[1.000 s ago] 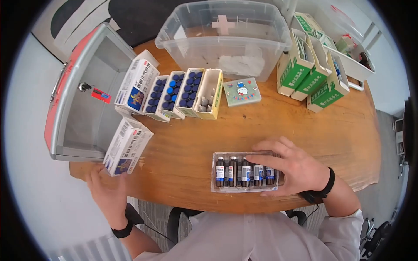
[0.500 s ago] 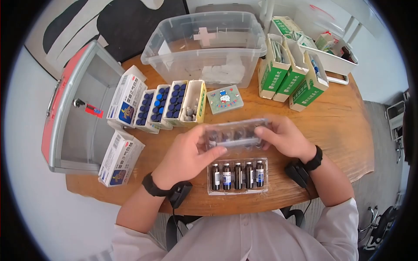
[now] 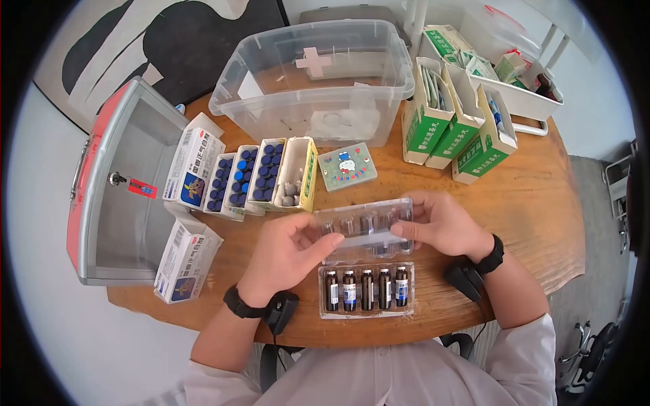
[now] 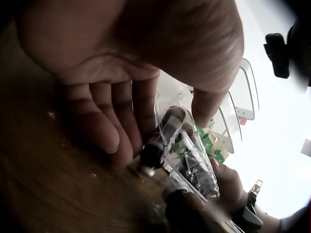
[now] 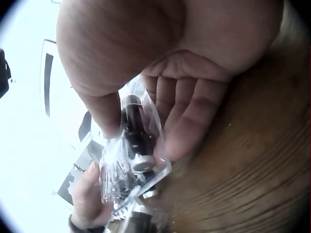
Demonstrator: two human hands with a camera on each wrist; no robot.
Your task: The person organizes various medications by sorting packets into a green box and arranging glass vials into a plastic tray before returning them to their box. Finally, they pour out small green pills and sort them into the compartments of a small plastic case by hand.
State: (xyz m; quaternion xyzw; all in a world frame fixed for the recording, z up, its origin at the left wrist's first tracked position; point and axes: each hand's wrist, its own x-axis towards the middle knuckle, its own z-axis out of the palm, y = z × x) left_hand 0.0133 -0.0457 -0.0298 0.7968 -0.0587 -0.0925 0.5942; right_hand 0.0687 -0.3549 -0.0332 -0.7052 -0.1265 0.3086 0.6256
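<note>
A clear plastic tray (image 3: 359, 256) of small dark vials is held tilted up between both hands. My left hand (image 3: 276, 252) grips its left end, thumb on the near face and fingers behind. At the other end my right hand (image 3: 443, 222) pinches it the same way. Dark vials (image 5: 136, 133) show through the plastic in the right wrist view. In front of it, near the table edge, lies a second tray (image 3: 322, 312) with several brown, silver-capped vials (image 3: 367, 289) in a row. A white medicine box (image 3: 186, 260) stands to the left of my left hand.
Left stands a red and silver case (image 3: 128, 203), next to another white box (image 3: 196, 166). Cartons of blue-capped bottles (image 3: 240, 177), a small decorated box (image 3: 347, 166) and a clear bin (image 3: 305, 132) line the back. Green and white boxes (image 3: 430, 132) stand right.
My left hand has left the white box and come to the middle. Both hands now hold a tray behind the one on the table; since half a second ago it has tilted slightly.
</note>
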